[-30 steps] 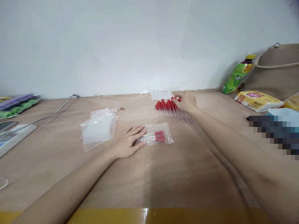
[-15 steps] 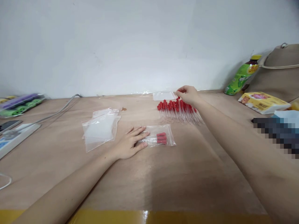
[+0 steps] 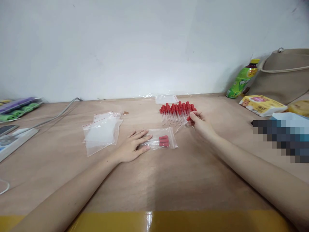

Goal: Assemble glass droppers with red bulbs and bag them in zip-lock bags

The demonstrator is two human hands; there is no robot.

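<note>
My left hand (image 3: 134,146) lies flat with fingers spread over the left end of a clear zip bag (image 3: 172,137). Inside that bag, several droppers show their red bulbs (image 3: 164,141) towards the right. In my right hand (image 3: 200,124) a single dropper (image 3: 182,125) is pinched by its red bulb, its clear tip slanting down and left towards the bag's right edge. Just behind the right hand is a pile of droppers (image 3: 177,111), red bulbs facing the wall and clear stems towards me.
Loose zip bags (image 3: 102,132) lie left of my left hand, and another clear bag (image 3: 166,99) rests behind the pile. At the left are a power strip (image 3: 21,140) and cable. A green bottle (image 3: 242,80), yellow tissue pack (image 3: 263,105) and beige bag (image 3: 285,75) stand right.
My right hand has come from the back of the pile towards me, with one dropper now pinched in it. My left hand stays on the bag. The view has shifted slightly.
</note>
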